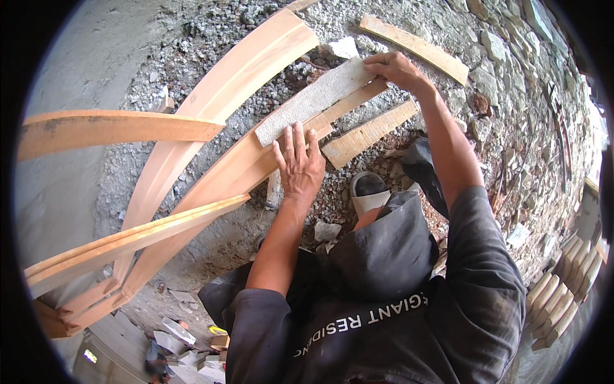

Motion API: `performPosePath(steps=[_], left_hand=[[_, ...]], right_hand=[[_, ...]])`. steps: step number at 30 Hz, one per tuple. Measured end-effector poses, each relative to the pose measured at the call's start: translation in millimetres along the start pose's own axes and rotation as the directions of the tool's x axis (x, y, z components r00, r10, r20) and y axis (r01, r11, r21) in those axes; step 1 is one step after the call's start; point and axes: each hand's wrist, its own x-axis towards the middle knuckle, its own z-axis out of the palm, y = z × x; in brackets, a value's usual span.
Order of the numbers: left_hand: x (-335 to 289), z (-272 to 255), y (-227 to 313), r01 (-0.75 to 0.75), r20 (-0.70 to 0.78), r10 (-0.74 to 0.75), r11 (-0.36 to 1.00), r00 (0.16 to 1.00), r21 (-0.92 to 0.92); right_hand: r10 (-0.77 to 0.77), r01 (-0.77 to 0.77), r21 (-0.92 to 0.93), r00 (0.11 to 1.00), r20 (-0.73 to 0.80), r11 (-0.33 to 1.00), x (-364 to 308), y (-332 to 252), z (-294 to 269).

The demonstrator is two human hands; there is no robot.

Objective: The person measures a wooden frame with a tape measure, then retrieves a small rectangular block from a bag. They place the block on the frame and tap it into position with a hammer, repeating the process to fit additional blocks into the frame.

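- Strip [313, 101], grey and rough, lies across the wooden beam [236, 168] at centre; probably stiff, not slippery.
- Left hand [299, 165]: grip spread flat on its near-left end.
- Right hand [395, 69]: grip at its far-right end, a sensible hold; cannot tell if pinching.

Just above centre frame, a flat, pale grey rectangular strip with a rough, speckled face slants up to the right, straight-edged and all in one piece! It's lying along the upper end of a long, peach-brown wooden beam [224, 169], wood showing below its lower edge, the grey strip [313, 102] slanting with it.
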Motion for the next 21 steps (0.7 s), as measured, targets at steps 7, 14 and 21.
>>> performPosePath(steps=[7, 14, 21], left_hand=[[0.3, 1.5, -0.4, 0.013, -0.028, -0.014, 0.999, 1.000, -0.035], [1.8, -0.8, -1.5, 0.008, -0.054, -0.009, 1.000, 0.998, -0.017], [1.0, -1.0, -3.0, 0.017, -0.035, -0.018, 1.000, 0.999, -0.023]], right_hand=[[0.081, -0.081, 0.027, 0.997, 0.013, 0.996, 4.3, 3.8, 7.1], [0.085, -0.085, 0.032, 0.996, 0.019, 0.996, 4.0, -0.1, 9.6], [0.129, -0.129, -0.016, 0.992, 0.012, 0.992, 1.0, -8.6, 8.7]])
